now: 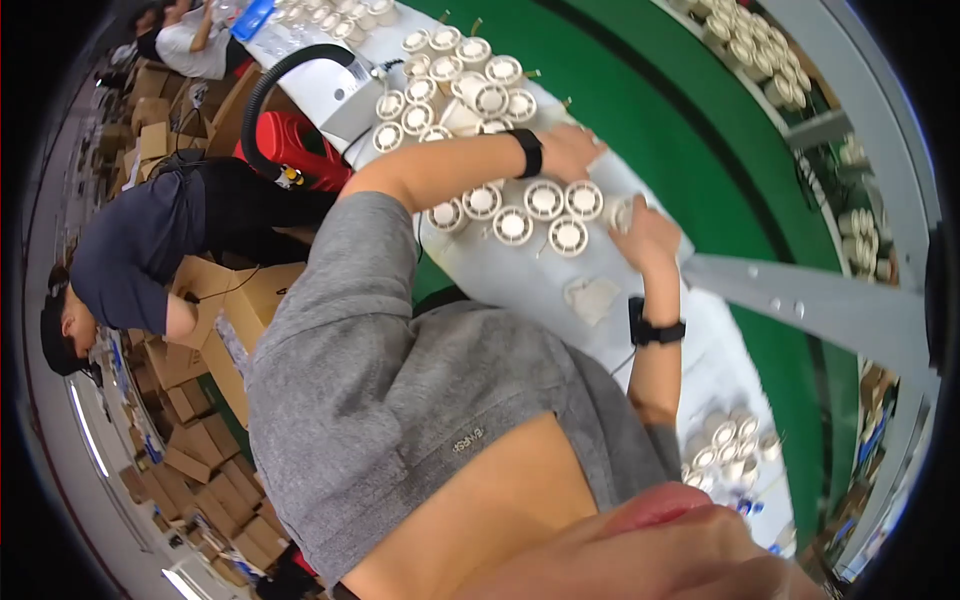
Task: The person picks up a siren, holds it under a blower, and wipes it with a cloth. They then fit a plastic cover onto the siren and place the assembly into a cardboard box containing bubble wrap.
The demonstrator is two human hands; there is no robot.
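Observation:
My left hand (pixel 570 152), with a black band at the wrist, reaches across the white table (pixel 655 345). Its fingers are curled near the far edge, and whatever they hold is hidden. To the right, my right hand (pixel 647 238) is closed on a small white round fixture (pixel 619 214), which is blurred. Between and below the hands stand several white round fixtures (pixel 543 200) with slotted rims, faces up. A larger group of the same fixtures (pixel 445 68) crowds the table beyond my left forearm. A flat translucent piece (pixel 592 300) lies nearer my body.
A white box (pixel 352 98) with a black hose (pixel 250 120) stands at the left, beside a red container (pixel 290 150). Another person (pixel 150 250) bends over a cardboard box (pixel 240 310). More fixtures (pixel 725 440) sit at the table's right. A grey metal beam (pixel 810 290) crosses the green floor.

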